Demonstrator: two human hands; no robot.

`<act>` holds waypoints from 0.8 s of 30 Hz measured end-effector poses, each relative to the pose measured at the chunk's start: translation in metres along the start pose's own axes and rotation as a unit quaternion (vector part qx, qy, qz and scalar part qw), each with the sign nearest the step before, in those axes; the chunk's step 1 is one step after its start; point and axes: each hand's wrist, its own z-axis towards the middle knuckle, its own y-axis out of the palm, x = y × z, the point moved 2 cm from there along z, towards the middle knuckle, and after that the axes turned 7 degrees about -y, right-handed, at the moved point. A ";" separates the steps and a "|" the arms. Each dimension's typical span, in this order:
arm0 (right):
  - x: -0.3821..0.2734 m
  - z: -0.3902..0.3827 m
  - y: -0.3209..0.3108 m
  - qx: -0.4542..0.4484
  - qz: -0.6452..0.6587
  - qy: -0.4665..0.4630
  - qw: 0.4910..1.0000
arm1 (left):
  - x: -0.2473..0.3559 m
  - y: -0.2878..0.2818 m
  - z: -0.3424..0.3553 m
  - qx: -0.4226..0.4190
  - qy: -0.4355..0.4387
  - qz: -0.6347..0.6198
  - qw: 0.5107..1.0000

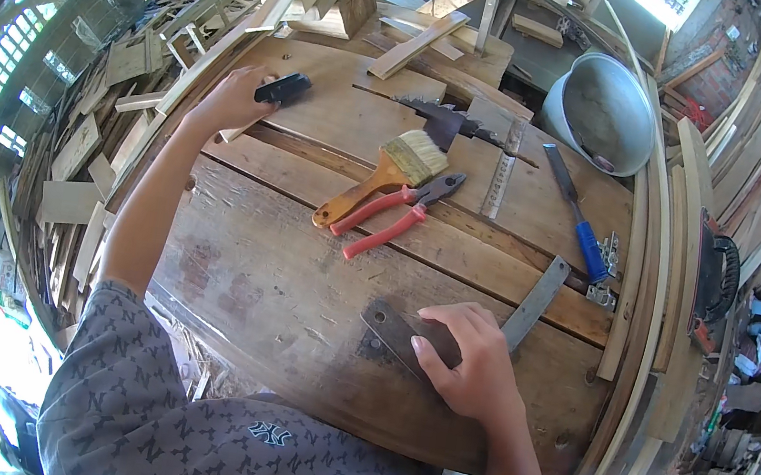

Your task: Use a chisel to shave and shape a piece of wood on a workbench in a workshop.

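My left hand (237, 101), reaching to the far left of the wooden workbench (244, 248), is closed on a small black oblong object (285, 88) whose kind I cannot make out. Near the bench's front right, my right hand (476, 364) grips the dark stock of a metal try square (536, 301). The square lies flat, its grey blade pointing away from me. Between my hands, a wide paintbrush (370, 188) with pale bristles and a wooden handle lies beside pliers (392, 225) with red grips.
A blue-handled chisel (583, 235) lies on the right near a metal hinge (601, 291). Behind it stands a grey bucket (601, 113). A dark saw blade (444, 119) and wood offcuts (418, 45) lie farther back. Long wooden strips (643, 320) line the right edge.
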 end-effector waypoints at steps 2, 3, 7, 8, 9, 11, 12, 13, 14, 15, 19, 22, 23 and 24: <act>0.000 0.000 0.000 0.001 0.001 0.001 1.000 | 0.002 -0.003 -0.001 -0.032 -0.011 -0.013 0.999; 0.000 -0.001 -0.001 0.000 -0.001 0.001 1.000 | 0.001 -0.004 -0.002 -0.037 -0.001 -0.013 0.999; 0.001 -0.001 0.000 -0.002 -0.003 0.004 1.000 | 0.013 -0.015 -0.008 -0.081 -0.008 -0.034 0.996; 0.001 0.000 0.000 -0.001 -0.003 0.006 1.000 | 0.015 -0.016 -0.008 -0.082 -0.006 -0.034 0.996; 0.001 0.000 0.000 -0.001 -0.005 0.007 1.000 | 0.017 -0.017 -0.008 -0.086 -0.016 -0.026 0.996; 0.000 0.000 0.000 -0.003 -0.005 0.006 1.000 | 0.016 -0.017 -0.009 -0.089 -0.029 -0.018 0.995; 0.001 -0.001 0.000 -0.002 -0.006 0.005 1.000 | 0.015 -0.016 -0.008 -0.079 -0.017 -0.021 0.997; 0.001 -0.001 0.001 -0.002 -0.007 0.004 1.000 | 0.014 -0.015 -0.008 -0.069 -0.007 -0.024 0.997; 0.001 -0.002 0.001 -0.003 -0.006 0.003 1.000 | 0.012 -0.013 -0.008 -0.069 -0.009 -0.023 0.997; 0.002 -0.002 0.001 -0.005 -0.003 0.004 1.000 | 0.011 -0.012 -0.009 -0.026 -0.016 -0.028 0.999; 0.003 -0.003 0.001 -0.003 0.002 0.007 1.000 | -0.012 -0.011 -0.001 0.041 -0.131 -0.047 0.989; 0.002 0.001 0.004 -0.006 0.004 0.002 1.000 | -0.076 -0.005 0.013 0.094 -0.171 -0.009 0.981; 0.000 -0.001 0.003 -0.004 0.000 0.002 1.000 | -0.069 -0.007 0.016 0.162 -0.156 0.056 0.973; -0.001 -0.003 0.001 -0.002 -0.003 0.006 1.000 | -0.066 -0.009 0.021 0.138 -0.173 0.057 0.973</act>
